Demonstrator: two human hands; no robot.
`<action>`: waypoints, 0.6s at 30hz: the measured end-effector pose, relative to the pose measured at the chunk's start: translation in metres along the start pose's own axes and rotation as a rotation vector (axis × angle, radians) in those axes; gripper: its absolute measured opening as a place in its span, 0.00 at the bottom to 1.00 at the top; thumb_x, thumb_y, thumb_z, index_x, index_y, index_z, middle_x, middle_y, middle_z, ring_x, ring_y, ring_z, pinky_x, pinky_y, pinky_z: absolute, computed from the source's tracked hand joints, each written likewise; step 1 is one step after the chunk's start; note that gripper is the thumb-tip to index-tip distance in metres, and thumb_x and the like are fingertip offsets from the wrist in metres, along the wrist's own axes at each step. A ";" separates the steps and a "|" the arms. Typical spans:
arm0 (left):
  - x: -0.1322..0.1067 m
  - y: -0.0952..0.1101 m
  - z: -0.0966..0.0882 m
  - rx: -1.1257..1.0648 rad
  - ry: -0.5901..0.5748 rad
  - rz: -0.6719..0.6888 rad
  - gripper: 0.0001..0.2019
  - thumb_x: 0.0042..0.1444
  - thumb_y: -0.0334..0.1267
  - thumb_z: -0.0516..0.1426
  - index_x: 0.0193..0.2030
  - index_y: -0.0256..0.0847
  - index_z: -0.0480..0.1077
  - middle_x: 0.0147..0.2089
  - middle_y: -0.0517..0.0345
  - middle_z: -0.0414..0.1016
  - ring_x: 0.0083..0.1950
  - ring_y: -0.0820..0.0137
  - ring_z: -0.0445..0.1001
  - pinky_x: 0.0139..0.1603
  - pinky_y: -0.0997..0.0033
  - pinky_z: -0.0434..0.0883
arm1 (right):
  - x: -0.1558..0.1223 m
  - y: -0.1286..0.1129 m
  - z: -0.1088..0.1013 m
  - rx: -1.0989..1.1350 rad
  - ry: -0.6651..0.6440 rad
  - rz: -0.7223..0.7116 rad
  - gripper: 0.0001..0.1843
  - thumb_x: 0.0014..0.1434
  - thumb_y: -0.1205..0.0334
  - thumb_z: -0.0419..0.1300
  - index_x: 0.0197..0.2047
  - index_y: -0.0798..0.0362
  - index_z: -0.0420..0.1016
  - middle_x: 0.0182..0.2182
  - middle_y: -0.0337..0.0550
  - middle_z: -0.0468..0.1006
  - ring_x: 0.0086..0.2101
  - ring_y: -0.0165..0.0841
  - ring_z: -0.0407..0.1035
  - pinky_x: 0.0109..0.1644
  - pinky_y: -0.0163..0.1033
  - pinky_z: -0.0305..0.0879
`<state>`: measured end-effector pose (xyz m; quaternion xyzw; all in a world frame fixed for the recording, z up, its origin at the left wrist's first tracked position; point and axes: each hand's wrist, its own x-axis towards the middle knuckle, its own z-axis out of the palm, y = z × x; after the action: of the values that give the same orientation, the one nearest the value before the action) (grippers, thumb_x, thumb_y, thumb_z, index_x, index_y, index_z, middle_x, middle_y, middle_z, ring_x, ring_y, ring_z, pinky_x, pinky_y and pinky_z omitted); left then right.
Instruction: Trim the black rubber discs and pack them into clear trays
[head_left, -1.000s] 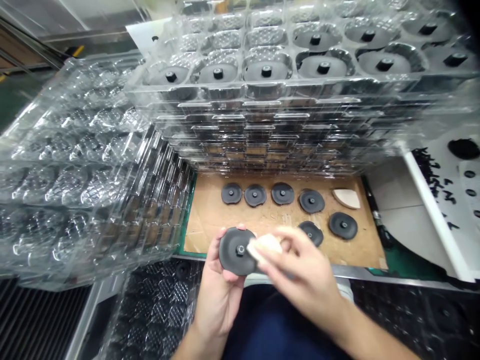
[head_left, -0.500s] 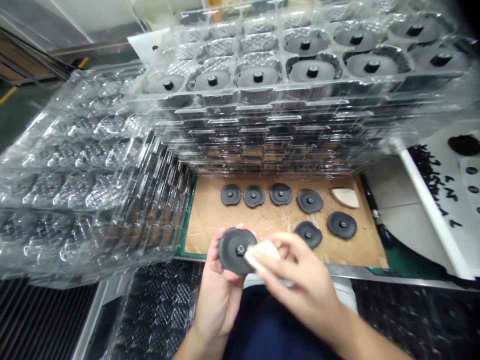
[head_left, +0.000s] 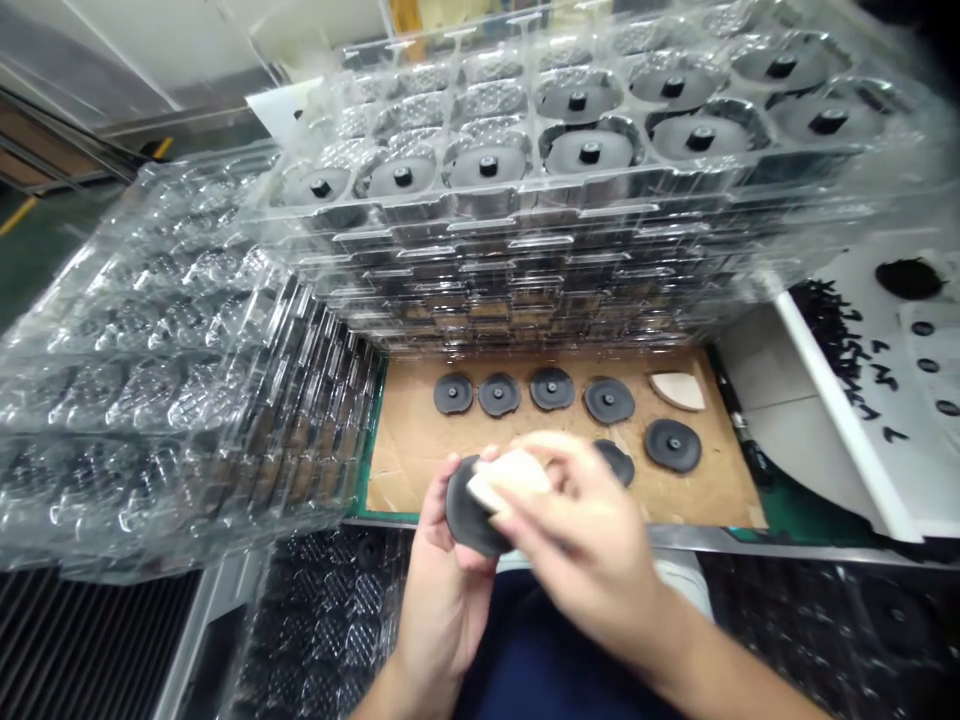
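The left hand [head_left: 442, 590] grips a black disc [head_left: 466, 518]. The right hand [head_left: 592, 560] pinches a pale pad [head_left: 506, 475], maybe a sponge, pressed on top of it. Just past the hands, six discs [head_left: 551, 388] lie on the brown board [head_left: 420, 440]. I cannot tell if those are done.

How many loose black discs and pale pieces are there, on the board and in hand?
Black discs on the brown board: 6
Held disc in the left hand: 1
Loose pale piece on the board: 1
Held pale piece in the right hand: 1
Total: 9
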<state>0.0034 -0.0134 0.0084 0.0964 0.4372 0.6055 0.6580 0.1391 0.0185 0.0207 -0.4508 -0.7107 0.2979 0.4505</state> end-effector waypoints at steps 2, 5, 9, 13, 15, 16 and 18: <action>-0.001 -0.001 0.001 -0.001 0.027 -0.059 0.24 0.34 0.35 0.70 0.42 0.54 0.75 0.46 0.62 0.80 0.48 0.68 0.77 0.46 0.78 0.74 | -0.002 -0.006 0.006 0.025 -0.082 -0.046 0.15 0.62 0.68 0.53 0.50 0.54 0.75 0.48 0.52 0.67 0.39 0.32 0.68 0.39 0.36 0.71; -0.002 -0.002 0.000 -0.016 0.031 -0.087 0.26 0.31 0.35 0.71 0.42 0.54 0.75 0.44 0.61 0.81 0.45 0.69 0.78 0.42 0.80 0.74 | -0.003 -0.008 0.011 0.005 -0.112 -0.056 0.16 0.62 0.67 0.52 0.50 0.54 0.75 0.45 0.51 0.69 0.38 0.32 0.68 0.40 0.37 0.71; 0.000 -0.003 0.000 -0.027 0.025 -0.066 0.26 0.32 0.35 0.71 0.43 0.53 0.75 0.46 0.61 0.80 0.47 0.68 0.77 0.45 0.77 0.74 | -0.011 -0.006 0.004 0.083 -0.065 0.024 0.15 0.61 0.66 0.54 0.49 0.52 0.77 0.44 0.51 0.71 0.35 0.31 0.69 0.40 0.37 0.71; 0.003 0.001 -0.002 -0.023 -0.013 -0.038 0.29 0.35 0.41 0.70 0.48 0.51 0.72 0.52 0.54 0.76 0.51 0.60 0.75 0.49 0.68 0.74 | -0.034 0.011 -0.007 0.292 -0.031 0.394 0.11 0.59 0.59 0.59 0.44 0.45 0.79 0.40 0.45 0.76 0.32 0.32 0.70 0.36 0.36 0.70; 0.003 0.002 -0.004 -0.012 -0.016 -0.043 0.30 0.36 0.42 0.69 0.51 0.50 0.70 0.53 0.51 0.76 0.54 0.58 0.73 0.51 0.68 0.72 | -0.044 0.026 -0.010 0.482 0.089 0.662 0.14 0.59 0.50 0.58 0.39 0.49 0.80 0.33 0.45 0.78 0.26 0.31 0.68 0.32 0.37 0.69; 0.003 0.002 -0.005 -0.007 -0.011 -0.049 0.31 0.37 0.42 0.69 0.52 0.49 0.69 0.53 0.50 0.75 0.55 0.58 0.72 0.52 0.68 0.72 | -0.048 0.032 -0.010 0.593 0.137 0.782 0.18 0.57 0.47 0.58 0.38 0.52 0.80 0.29 0.45 0.78 0.23 0.29 0.66 0.29 0.37 0.68; 0.003 0.002 -0.005 0.002 0.009 -0.061 0.32 0.36 0.42 0.69 0.52 0.48 0.69 0.54 0.49 0.74 0.56 0.58 0.71 0.51 0.69 0.72 | -0.053 0.042 -0.009 0.766 0.169 0.958 0.23 0.54 0.42 0.59 0.37 0.55 0.78 0.23 0.43 0.76 0.19 0.28 0.62 0.24 0.35 0.65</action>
<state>-0.0018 -0.0122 0.0056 0.0811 0.4435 0.5849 0.6742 0.1730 -0.0120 -0.0305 -0.5480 -0.2338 0.6644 0.4512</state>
